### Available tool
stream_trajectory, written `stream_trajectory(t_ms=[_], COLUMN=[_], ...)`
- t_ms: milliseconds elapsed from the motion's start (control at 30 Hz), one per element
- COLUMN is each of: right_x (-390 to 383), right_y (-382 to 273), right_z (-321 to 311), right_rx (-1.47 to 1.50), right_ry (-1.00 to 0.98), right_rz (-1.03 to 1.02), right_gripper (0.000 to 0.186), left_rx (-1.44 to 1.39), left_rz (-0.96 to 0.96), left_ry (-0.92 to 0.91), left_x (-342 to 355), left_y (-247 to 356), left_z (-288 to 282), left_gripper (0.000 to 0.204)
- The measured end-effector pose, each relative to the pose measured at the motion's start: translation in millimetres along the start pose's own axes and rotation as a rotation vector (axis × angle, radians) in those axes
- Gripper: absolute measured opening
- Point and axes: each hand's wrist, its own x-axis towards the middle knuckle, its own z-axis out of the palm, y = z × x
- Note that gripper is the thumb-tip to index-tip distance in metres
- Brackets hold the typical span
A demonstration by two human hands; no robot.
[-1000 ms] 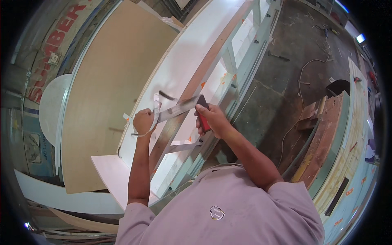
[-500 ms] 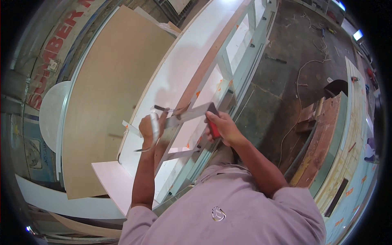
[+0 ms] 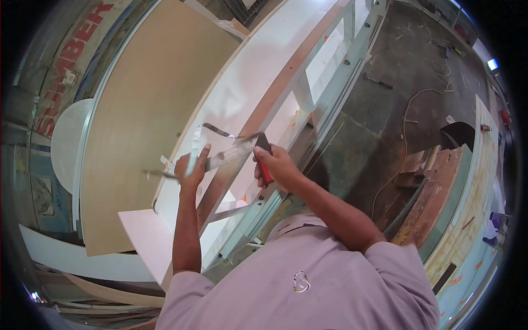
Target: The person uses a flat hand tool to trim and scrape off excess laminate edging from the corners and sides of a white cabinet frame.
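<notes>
Red-and-black-handled tool gripped by right hand, right of brown wooden rail, curled strip held by left hand, left of rail.

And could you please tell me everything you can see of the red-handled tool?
The tool has a black and red handle and a wide, flat, silvery blade that looks like metal, set at an angle to it. The right hand grips the handle; in the picture the blade slants down and leftward across the brown rail, toward the left hand. Whether it touches the rail or that hand is unclear. The blade is blurred, so its edges cannot be made out.
</notes>
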Motion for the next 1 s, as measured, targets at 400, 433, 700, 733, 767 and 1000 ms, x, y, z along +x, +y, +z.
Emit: stream_trajectory(t_ms=[400, 433, 700, 733, 767, 1000], right_x=[-1.3, -10.1, 18.8, 12.1, 0.5, 38.8], right_y=[-32.7, -36.0, -52.1, -52.7, -53.6, -74.4], right_z=[-34.3, -40.6, -42.1, -47.9, -56.1, -60.4], right_rx=[0.018, 0.011, -0.004, -0.006, 0.019, -0.009], right_ry=[-0.016, 0.002, -0.010, -0.007, 0.001, -0.025], right_rz=[0.013, 0.039, 0.017, 0.014, 0.043, 0.038], right_gripper=[0.033, 0.034, 0.036, 0.036, 0.035, 0.034], left_rx=[-0.099, -0.061, -0.003, 0.044, -0.004, 0.062], left_rz=[-0.048, 0.011, -0.003, 0.004, 0.028, -0.043], left_ry=[-0.059, 0.004, 0.012, 0.024, 0.042, 0.001], left_x=[-4.7, -11.3, 16.4, 13.5, 5.5, 38.6], left_y=[47.9, 50.4, 56.1, 64.2, 69.4, 93.9], left_z=[8.3, 9.3, 11.8, 9.7, 11.5, 8.8], left_gripper=[0.072, 0.073, 0.072, 0.071, 0.070, 0.073])
